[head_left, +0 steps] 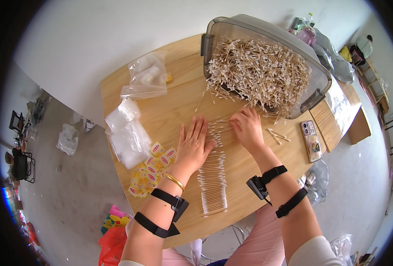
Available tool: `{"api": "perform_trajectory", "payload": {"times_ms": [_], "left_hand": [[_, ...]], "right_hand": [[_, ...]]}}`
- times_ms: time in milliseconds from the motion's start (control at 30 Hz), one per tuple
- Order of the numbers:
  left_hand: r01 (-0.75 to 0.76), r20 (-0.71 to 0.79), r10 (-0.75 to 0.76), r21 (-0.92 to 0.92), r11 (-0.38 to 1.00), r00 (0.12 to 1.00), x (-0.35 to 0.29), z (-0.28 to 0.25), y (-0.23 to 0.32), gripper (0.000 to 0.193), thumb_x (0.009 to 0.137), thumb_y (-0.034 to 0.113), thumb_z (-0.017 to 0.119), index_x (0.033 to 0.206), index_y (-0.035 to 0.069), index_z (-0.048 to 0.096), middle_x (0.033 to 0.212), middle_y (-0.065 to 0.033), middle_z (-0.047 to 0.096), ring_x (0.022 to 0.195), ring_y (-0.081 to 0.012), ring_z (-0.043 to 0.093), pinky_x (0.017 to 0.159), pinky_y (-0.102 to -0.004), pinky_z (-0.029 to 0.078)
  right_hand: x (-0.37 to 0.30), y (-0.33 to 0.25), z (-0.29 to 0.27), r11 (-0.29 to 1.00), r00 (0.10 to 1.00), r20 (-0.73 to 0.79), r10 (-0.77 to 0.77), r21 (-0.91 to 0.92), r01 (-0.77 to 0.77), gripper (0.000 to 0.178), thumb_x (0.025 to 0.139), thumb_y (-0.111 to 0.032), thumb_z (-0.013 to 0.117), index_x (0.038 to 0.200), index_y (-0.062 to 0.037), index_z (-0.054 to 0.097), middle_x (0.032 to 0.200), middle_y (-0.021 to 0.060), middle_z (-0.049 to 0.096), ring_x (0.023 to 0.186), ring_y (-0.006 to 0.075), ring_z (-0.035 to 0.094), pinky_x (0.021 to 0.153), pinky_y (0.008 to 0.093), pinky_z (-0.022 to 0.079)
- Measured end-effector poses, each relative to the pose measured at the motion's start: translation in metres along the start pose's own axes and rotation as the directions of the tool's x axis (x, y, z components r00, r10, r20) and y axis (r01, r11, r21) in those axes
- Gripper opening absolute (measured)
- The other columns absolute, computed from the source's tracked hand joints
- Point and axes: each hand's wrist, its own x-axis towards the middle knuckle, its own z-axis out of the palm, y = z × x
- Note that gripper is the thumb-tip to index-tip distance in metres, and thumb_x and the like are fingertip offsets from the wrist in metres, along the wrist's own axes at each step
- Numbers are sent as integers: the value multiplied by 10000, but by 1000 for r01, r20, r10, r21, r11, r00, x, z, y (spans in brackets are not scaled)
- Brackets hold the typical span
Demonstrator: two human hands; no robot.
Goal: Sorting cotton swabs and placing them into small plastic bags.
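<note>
A neat row of cotton swabs (213, 186) runs down the middle of the wooden table, the sticks side by side. My left hand (192, 148) lies flat along the left edge of the row's upper part, fingers stretched out and thumb reaching across the swabs. At the row's far end, the closed fingers of my right hand (249, 129) pinch the right end of a cotton swab (223, 121). Just beyond, a grey translucent bin (327, 82) lies tipped on its side, with a large heap of loose cotton swabs (263, 71) spilling from its mouth.
Left on the table (178, 102) lie clear plastic bags (130, 142), yellow-and-white paper labels (152, 170) and a larger clear bag (147, 75). A few stray swabs (278, 135) and a phone (311, 141) are at the right. A cardboard box (360, 126) stands beyond the table's right edge.
</note>
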Motion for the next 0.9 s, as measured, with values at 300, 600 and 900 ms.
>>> {"api": "perform_trajectory", "payload": {"times_ms": [300,600,900], "left_hand": [[-60,-32,55,-176,983,998,-1,-1,-3,817,1033,546,447,1558,-53,265,1628,-262,257,1539,-386,194,1257,-485,173],[24,-180,-185,-652,758,966,1,-6,0,900,1043,595,377,1578,-86,134,1655,-301,114,1554,-420,94,1260,-466,133],[46,-177,-320,-811,584,931,34,20,9,893,1055,605,317,1588,-75,93,1667,-286,86,1563,-400,55,1266,-454,67]], "right_hand": [[23,-13,24,997,995,-89,34,-67,-40,48,815,-68,690,848,-100,675,929,63,627,971,312,586,859,438,483],[28,-40,37,884,994,-35,101,462,-73,130,923,-70,626,1002,-60,729,1042,131,653,1051,348,600,907,415,496],[20,-74,60,729,992,-8,128,679,-88,265,1043,-155,490,1244,-40,620,1251,212,602,1162,407,571,1011,426,459]]}}
